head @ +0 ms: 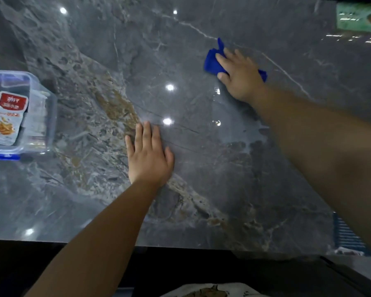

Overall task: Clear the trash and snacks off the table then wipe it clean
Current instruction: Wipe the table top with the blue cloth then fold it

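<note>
My right hand [239,75] presses a bunched blue cloth [212,63] flat against the glossy grey marble table [201,179], far right of centre. The cloth shows to the left of my fingers and a corner of it sticks out behind my wrist. My left hand [148,155] lies palm down on the table near the middle, fingers spread, holding nothing. A clear plastic box with a blue rim [41,116] stands at the left edge. Inside it are snack packets [8,118], one white and red.
A green packet or card [359,17] lies at the far right corner of the table. The table's near edge [180,246] runs dark across the bottom. A damp smear glistens on the surface below my right forearm.
</note>
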The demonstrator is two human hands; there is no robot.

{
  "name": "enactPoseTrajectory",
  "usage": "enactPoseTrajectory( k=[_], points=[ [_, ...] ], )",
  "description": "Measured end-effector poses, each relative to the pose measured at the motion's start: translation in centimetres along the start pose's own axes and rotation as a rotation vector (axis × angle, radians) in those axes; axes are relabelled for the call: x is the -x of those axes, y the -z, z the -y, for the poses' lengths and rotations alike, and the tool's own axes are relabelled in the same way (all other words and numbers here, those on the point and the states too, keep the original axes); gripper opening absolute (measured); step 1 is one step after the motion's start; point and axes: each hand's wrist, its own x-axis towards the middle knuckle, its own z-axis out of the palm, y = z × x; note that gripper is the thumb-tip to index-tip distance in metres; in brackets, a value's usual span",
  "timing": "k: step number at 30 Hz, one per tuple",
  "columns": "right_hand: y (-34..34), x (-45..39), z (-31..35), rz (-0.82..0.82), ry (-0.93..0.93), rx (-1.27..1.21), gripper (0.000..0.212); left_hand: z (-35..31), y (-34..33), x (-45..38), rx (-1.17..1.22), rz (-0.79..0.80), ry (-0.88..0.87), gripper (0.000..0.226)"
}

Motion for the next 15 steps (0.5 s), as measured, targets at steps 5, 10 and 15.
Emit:
enactPoseTrajectory(
  k=[5,10,15],
  points=[
    [-1.1,1.8,-0.1,0.038,0.073,0.091,0.052,-0.1,0.0,0.1,-0.002,-0.004,0.003,0.066],
    [-2.4,8.9,2.3,0.042,0.163,0.152,0.048,-0.2,0.2,0.0,-0.013,0.017,0.006,0.067],
    [-4.2,16.9,5.1,0.101,0.176,0.135,0.049,-0.2,0.4,0.0,-0.010,0.032,0.006,0.067]
  ],
)
